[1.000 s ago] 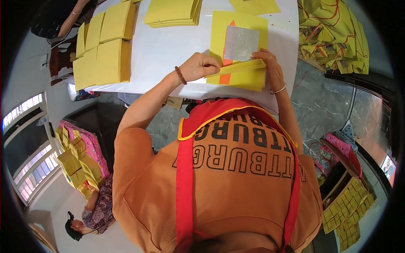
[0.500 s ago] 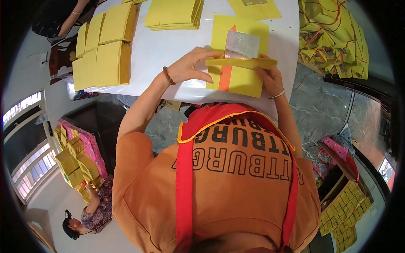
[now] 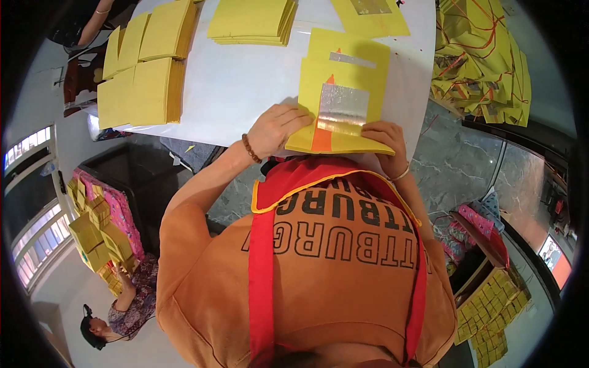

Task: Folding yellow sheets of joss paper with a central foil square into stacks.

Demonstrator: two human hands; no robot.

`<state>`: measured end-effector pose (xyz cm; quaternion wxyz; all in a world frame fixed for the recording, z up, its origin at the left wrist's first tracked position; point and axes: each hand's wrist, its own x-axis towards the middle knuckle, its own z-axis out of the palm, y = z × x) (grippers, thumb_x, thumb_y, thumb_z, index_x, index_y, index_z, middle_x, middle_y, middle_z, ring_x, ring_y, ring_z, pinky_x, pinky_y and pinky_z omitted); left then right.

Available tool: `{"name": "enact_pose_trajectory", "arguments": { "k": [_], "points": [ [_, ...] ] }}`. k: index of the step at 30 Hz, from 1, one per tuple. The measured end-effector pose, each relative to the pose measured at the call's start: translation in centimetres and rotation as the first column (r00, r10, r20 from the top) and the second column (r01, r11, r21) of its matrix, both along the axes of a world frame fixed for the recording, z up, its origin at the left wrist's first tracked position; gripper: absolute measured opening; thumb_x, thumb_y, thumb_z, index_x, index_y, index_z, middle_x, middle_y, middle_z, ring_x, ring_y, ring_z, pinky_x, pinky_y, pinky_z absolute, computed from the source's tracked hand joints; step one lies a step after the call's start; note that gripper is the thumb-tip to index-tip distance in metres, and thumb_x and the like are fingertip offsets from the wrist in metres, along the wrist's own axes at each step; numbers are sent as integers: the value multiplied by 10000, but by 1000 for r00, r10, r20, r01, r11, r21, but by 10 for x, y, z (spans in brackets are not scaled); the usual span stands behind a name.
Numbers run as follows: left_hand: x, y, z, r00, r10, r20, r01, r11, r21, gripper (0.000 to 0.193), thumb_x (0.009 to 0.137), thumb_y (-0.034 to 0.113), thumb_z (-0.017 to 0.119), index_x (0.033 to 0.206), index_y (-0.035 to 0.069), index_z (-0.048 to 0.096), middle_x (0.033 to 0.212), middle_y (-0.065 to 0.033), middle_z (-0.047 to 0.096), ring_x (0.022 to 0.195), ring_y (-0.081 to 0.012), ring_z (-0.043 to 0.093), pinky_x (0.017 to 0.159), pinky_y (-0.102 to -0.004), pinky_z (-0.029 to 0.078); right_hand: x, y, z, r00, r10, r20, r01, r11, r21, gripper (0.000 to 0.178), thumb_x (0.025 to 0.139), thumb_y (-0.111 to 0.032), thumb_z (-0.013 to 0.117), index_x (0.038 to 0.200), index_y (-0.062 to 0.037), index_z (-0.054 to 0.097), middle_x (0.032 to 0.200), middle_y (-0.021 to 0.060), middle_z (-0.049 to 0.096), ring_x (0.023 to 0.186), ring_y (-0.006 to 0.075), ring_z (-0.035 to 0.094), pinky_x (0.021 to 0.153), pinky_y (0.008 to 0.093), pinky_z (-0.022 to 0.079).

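Close to the table's near edge, a stack of yellow paper (image 3: 343, 73) stands in my hands, bowed along its lower part. Its face carries a silver foil square and an orange strip with a pointed tip. My left hand (image 3: 278, 129) grips the left edge, fingers bent and thumb hidden. At the lower right edge, my right hand (image 3: 388, 142) holds the stack with its fingers over the front. Right behind lies more yellow paper (image 3: 373, 89) with a similar foil patch, partly covered by the held stack.
Thick yellow paper piles (image 3: 152, 92) stand at the left of the white table (image 3: 239, 80). Another pile (image 3: 250, 19) and a foil-marked sheet (image 3: 371, 13) lie farther back. Yellow bundles with red ties (image 3: 481, 67) sit at right. A co-worker (image 3: 126, 306) handles yellow packs at lower left.
The yellow stack, seen edge-on before, now shows its foil face and has come nearer to me. My left hand, earlier spread, has closed on its left edge.
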<state>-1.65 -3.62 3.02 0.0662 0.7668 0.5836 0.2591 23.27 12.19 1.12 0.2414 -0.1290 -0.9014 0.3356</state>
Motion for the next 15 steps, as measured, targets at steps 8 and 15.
{"name": "enact_pose_trajectory", "arguments": {
  "k": [8, 15],
  "points": [
    [13, 14, 3, 809, 423, 408, -265, 882, -390, 164, 839, 128, 546, 945, 4, 566, 721, -122, 566, 690, -252, 551, 615, -343, 434, -19, -10, -12, 930, -338, 142, 361, 779, -512, 216, 813, -143, 598, 1007, -49, 594, 789, 62, 613, 630, 167, 552, 544, 258, 400],
    [12, 28, -18, 421, 736, 530, -295, 663, -688, 228, 836, 195, 550, 933, -10, 575, 537, -101, 521, 468, -189, 494, 481, -323, 390, -38, -4, 1, 814, -494, 307, 573, 770, -281, 329, 797, -177, 634, 1101, -65, 580, 740, 77, 613, 554, 134, 534, 519, 246, 420]
  ]
}}
